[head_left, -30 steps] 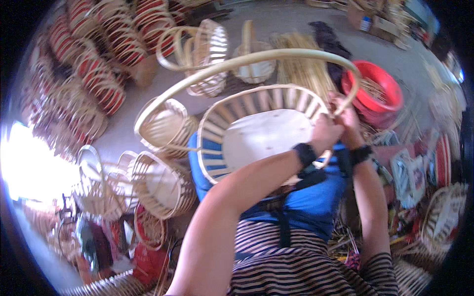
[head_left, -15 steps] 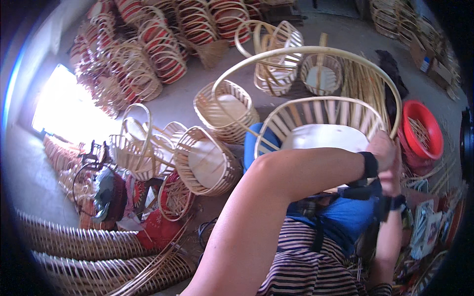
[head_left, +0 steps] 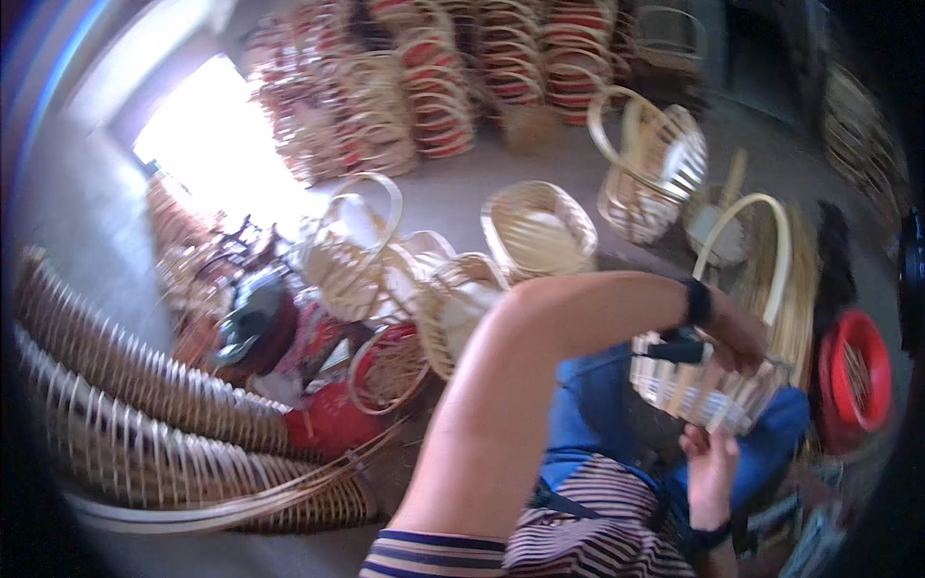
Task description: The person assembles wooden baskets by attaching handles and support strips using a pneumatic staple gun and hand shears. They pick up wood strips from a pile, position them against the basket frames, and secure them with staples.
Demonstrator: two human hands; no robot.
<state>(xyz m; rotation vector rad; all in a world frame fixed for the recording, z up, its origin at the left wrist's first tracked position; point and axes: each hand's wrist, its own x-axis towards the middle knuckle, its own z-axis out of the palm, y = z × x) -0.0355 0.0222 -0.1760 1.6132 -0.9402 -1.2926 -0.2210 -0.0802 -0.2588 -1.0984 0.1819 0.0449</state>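
A woven wooden basket [head_left: 665, 380] with a tall arched handle [head_left: 782, 252] rests tilted over my lap, its slatted side toward me. My left hand [head_left: 740, 339] reaches across from the left and is closed on the basket near one foot of the handle; motion blurs its fingers. Below it, my right hand [head_left: 711, 470] has bent fingers and a raised thumb at the basket's lower edge, closed on a pale slat there. Dark bands circle both wrists. The basket's inside is mostly turned out of sight.
Finished baskets [head_left: 540, 231] stand on the floor ahead, with a handled one [head_left: 655, 173] behind. Stacked baskets [head_left: 438, 91] line the back. A red basin [head_left: 860, 371] holding sticks is at right. Long nested basket stacks [head_left: 154, 424] lie at left, near a red tub [head_left: 332, 424].
The basket has been turned and tilted, so its side faces me rather than its open inside. My right hand has moved down to its lower edge. The whole view has shifted.
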